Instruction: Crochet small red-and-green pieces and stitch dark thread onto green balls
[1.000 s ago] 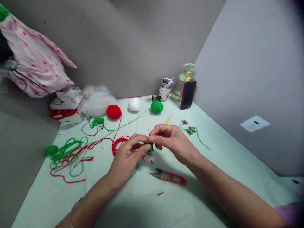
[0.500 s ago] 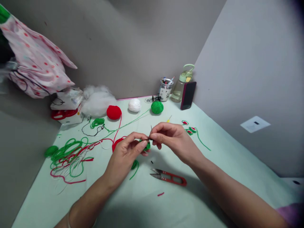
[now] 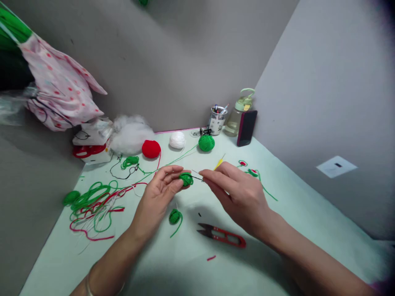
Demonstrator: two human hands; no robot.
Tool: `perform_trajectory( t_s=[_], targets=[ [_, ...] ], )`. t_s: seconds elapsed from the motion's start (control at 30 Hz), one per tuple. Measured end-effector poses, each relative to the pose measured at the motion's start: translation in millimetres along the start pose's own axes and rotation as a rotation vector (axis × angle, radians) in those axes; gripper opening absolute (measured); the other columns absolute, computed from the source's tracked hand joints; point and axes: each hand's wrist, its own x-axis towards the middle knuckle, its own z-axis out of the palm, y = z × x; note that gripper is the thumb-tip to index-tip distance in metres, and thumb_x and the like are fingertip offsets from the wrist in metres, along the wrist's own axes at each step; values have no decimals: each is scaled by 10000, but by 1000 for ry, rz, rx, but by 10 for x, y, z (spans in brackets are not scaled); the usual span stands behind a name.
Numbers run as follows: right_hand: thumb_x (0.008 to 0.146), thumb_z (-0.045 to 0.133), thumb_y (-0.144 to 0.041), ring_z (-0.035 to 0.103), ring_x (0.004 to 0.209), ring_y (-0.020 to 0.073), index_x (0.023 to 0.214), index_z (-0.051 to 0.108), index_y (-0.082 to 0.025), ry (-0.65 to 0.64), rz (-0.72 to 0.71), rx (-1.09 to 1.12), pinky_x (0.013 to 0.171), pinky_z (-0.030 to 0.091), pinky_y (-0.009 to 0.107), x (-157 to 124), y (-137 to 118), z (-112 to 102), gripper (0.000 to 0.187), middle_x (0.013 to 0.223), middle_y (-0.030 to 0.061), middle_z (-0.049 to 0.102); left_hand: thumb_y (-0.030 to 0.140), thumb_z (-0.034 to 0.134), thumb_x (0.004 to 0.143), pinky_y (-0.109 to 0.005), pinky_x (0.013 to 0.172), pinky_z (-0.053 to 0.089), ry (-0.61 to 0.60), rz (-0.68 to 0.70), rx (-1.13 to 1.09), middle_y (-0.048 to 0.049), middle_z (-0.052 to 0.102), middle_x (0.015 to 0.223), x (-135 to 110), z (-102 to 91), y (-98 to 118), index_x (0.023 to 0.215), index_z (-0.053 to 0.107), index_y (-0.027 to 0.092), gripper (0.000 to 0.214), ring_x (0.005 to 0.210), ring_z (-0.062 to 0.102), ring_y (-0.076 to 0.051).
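My left hand (image 3: pixel 159 195) pinches a small green crocheted piece (image 3: pixel 186 179) between thumb and fingertips, held above the table. My right hand (image 3: pixel 239 195) is beside it on the right, its thumb and forefinger closed on a thin needle (image 3: pixel 197 176) that points left into the green piece. A second small green crocheted piece (image 3: pixel 174 216) with a yarn tail lies on the pale green table cover (image 3: pixel 173 263) under my left hand. Red thread snips (image 3: pixel 222 235) lie just in front of my right wrist.
Balls of red (image 3: pixel 151 149), white (image 3: pixel 177 139) and green yarn (image 3: pixel 206 143) sit at the back, with white stuffing (image 3: pixel 131 133), a pen cup (image 3: pixel 217 120), a bottle (image 3: pixel 236 115) and a phone (image 3: pixel 247 128). Tangled green and red yarn (image 3: pixel 92 205) lies at left. Small crocheted pieces (image 3: pixel 251 170) lie at right.
The hands have drawn slightly apart: my right hand has pulled the needle out to the right, and my left hand has turned the green piece upward. The second green piece now shows on the table.
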Motion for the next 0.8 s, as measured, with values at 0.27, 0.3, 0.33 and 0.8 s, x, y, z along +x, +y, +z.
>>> perform_trajectory(
  t_s=[0.27,0.3,0.33,0.8],
  targets=[
    [961,501,-42,473,618,136,899,721,-134,-137,-60,12,562,355,261,32,-47,-67,246,699,8,489,272,677,946,-311,997,498,3,60,57,-39,722,1223,-3,1,48,1098,632,233,164,1112,655,-175],
    [961,496,-40,472,626,139,908,717,-136,-155,-55,21,571,354,263,26,-45,-67,246,704,7,486,270,676,947,-303,1003,492,-2,67,71,-33,723,1221,-6,5,58,1098,633,236,161,1115,652,-170],
    [962,491,-40,472,634,142,920,713,-137,-176,-48,28,578,352,265,18,-43,-67,247,710,8,485,267,675,947,-294,1006,487,-6,75,85,-27,725,1216,-9,8,70,1096,636,238,156,1117,649,-165],
    [1008,547,-119,492,646,122,938,703,-122,-210,66,368,613,379,251,63,12,2,171,735,7,544,251,745,866,-295,933,490,-35,72,94,-24,729,1129,-56,36,107,1043,636,244,207,1082,654,-181]
  ],
)
